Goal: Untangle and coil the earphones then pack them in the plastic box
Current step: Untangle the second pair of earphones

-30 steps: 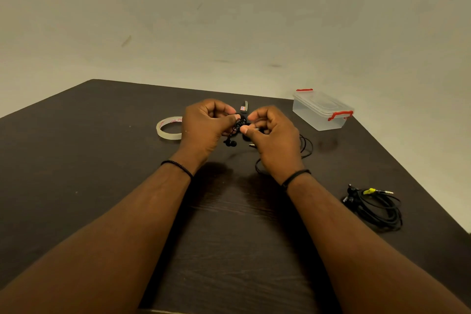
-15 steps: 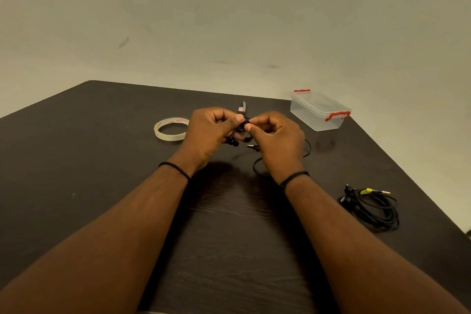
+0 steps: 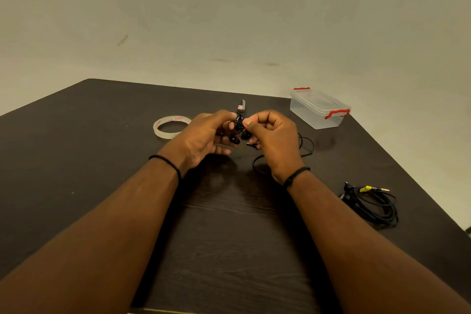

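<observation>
The person is working a knot in the black earphones [image 3: 238, 127], which both hands are holding just above the dark table [image 3: 102, 160] near its centre; the left hand [image 3: 204, 135] is pinching the tangle from nine o'clock with thumb and curled fingers, and the right hand [image 3: 272, 139] is pinching it from three o'clock, thumb tip pressing at the knot; the buds are dangling below the pinch, and the loose cord [image 3: 304, 146] is trailing under the right hand onto the table; the clear plastic box [image 3: 318, 109] with red clips is sitting closed at about two o'clock, well apart from the hands; a second coiled cable [image 3: 374, 205] is lying at four o'clock, and a tape roll [image 3: 170, 127] at ten o'clock; to do this well, I judge the fingers should be loosening the knot rather than pulling it tight, feeding the free end back through slowly.
</observation>
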